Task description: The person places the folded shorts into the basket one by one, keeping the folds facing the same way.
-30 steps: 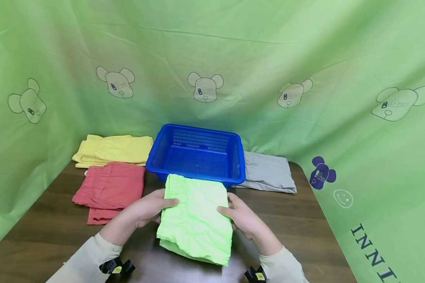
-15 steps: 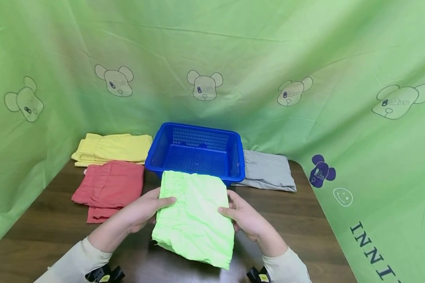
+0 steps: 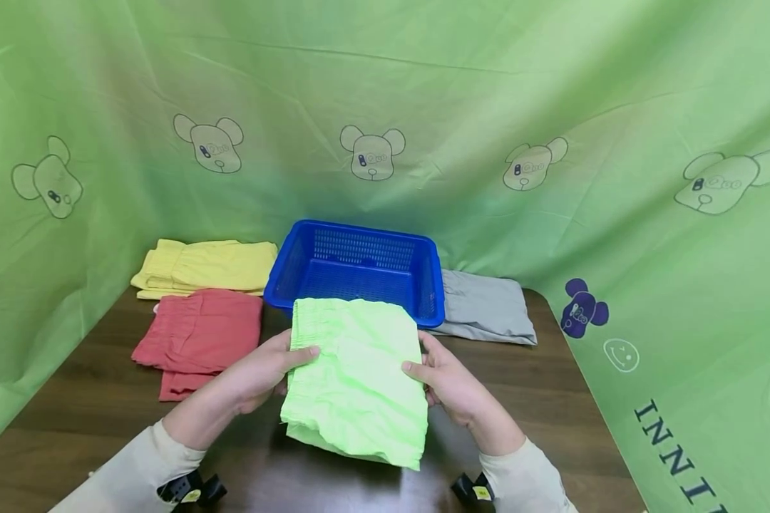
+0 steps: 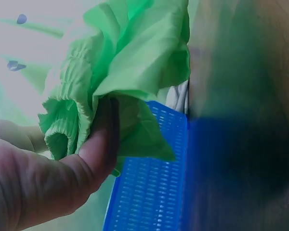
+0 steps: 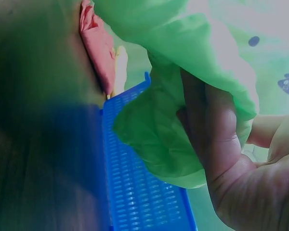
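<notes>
A folded pair of bright green shorts [image 3: 359, 377] is held up above the table, in front of the blue basket. My left hand [image 3: 266, 372] grips the gathered waistband side, thumb on top and fingers underneath. On the opposite edge my right hand [image 3: 452, 385] pinches the cloth the same way. In the left wrist view the elastic waistband of the green shorts [image 4: 70, 96] shows, with fingers tucked among the layers. From the right wrist, the fingers [image 5: 216, 120] reach under the hanging folds. The blue basket [image 3: 274, 288] stands just behind, partly covered by the cloth.
Folded yellow shorts [image 3: 214, 265] lie at the back left, with folded red shorts [image 3: 208, 331] in front of them. Grey folded cloth [image 3: 488, 306] lies right of the basket. A green printed curtain [image 3: 372, 85] encloses the back and sides of the wooden table [image 3: 539, 427].
Both hands have raised the green shorts slightly and moved them forward, so they now overlap more of the basket's front. The other garments have stayed in place.
</notes>
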Demonstrator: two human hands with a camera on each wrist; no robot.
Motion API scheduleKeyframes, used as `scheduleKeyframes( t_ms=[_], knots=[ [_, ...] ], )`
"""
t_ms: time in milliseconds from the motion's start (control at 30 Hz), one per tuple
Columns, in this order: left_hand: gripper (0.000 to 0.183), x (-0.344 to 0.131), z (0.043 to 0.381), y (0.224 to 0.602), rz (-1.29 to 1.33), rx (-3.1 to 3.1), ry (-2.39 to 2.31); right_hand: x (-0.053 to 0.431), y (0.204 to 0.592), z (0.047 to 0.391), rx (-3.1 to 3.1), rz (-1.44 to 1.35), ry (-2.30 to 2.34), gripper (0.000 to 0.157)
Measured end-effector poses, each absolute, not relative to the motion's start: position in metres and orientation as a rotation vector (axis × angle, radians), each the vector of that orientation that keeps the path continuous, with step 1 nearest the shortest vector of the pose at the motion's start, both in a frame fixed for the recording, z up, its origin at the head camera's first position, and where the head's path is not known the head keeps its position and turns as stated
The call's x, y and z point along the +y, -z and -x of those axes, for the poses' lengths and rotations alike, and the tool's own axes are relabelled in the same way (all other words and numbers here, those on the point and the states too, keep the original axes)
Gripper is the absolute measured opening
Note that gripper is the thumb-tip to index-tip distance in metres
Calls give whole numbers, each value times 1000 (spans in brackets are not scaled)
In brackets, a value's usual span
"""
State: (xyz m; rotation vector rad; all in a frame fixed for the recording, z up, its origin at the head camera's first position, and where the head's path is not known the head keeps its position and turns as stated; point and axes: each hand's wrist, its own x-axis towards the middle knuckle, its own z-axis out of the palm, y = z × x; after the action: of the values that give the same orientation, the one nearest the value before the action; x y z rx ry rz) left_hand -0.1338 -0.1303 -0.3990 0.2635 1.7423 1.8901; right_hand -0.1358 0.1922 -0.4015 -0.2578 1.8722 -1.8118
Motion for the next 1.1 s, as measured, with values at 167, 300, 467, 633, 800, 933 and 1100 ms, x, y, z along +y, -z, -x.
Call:
scheduleKeyframes(
  t_ms=[167, 300, 467, 633, 800, 933, 1100],
  knots=[
    [55, -125, 138, 402, -266, 1740, -1910, 196, 400, 140, 1898, 246, 1831, 58],
    [55, -121, 141, 402, -261, 1762, -1921, 199, 397, 143, 1913, 233, 1821, 57],
    [54, -114, 146, 398, -229, 1780, -1931, 204, 391, 146, 1931, 256, 1818, 58],
    [52, -113, 154, 393, -207, 1802, -1928, 207, 388, 151, 1947, 281, 1829, 59],
    [51, -113, 162, 387, -183, 1807, -1925, 209, 386, 156, 1910, 286, 1870, 60],
    [50, -112, 168, 379, -193, 1803, -1917, 210, 382, 160, 1897, 288, 1891, 60],
    [49, -111, 179, 368, -216, 1812, -1909, 210, 376, 168, 1904, 289, 1913, 60]
  ],
)
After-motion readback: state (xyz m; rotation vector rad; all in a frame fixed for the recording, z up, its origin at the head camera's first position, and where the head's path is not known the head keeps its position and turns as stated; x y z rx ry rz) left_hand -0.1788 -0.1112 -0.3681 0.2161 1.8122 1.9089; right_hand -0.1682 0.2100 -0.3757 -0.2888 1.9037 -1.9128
